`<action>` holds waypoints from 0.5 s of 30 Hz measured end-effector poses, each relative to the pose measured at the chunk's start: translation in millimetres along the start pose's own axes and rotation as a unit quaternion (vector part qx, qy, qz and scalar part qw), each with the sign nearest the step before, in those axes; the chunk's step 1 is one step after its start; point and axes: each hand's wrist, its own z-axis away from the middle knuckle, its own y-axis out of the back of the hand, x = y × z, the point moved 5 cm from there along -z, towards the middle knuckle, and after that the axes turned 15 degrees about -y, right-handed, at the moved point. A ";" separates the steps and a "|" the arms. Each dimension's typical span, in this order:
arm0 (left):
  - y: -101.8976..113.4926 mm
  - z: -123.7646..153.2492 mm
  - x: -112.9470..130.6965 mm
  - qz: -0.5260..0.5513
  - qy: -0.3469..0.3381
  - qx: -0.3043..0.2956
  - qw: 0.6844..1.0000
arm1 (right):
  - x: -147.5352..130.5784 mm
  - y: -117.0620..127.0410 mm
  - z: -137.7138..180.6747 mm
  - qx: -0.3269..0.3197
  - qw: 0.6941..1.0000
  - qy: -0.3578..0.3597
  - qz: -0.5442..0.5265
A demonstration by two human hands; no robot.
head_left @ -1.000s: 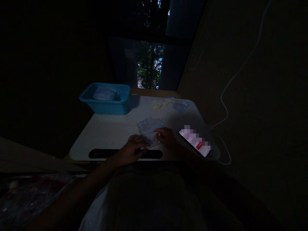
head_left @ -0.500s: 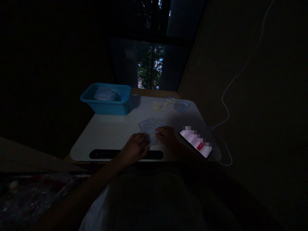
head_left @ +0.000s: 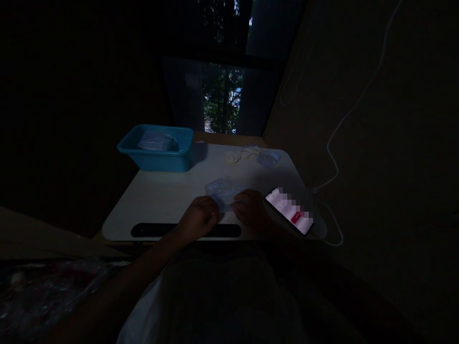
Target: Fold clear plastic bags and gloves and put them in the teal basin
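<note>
The room is very dark. A clear plastic bag (head_left: 223, 189) lies on the small white table (head_left: 161, 200) in front of me. My left hand (head_left: 198, 219) and my right hand (head_left: 251, 209) rest on its near edge, fingers curled and pinching the plastic on either side. What is inside the bag cannot be made out.
A blue plastic tub (head_left: 157, 148) with a clear packet inside stands at the table's back left. More clear bags and pale pieces (head_left: 256, 155) lie at the back right. A lit phone (head_left: 290, 210) with a white cable (head_left: 333, 162) lies at the right edge. A window is behind the table.
Both hands have drawn closer together over the bag's near edge, and less of the bag shows between them than a second ago.
</note>
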 end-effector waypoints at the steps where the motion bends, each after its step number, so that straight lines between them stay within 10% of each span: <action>1: 1.2 0.2 1.0 0.015 -0.003 0.005 1.000 | -1.6 -0.6 -2.3 -0.012 1.000 0.000 0.000; 15: -0.1 15.2 -8.9 0.003 -0.006 -0.094 0.996 | 4.0 8.8 -29.6 -0.098 0.990 -0.052 -0.082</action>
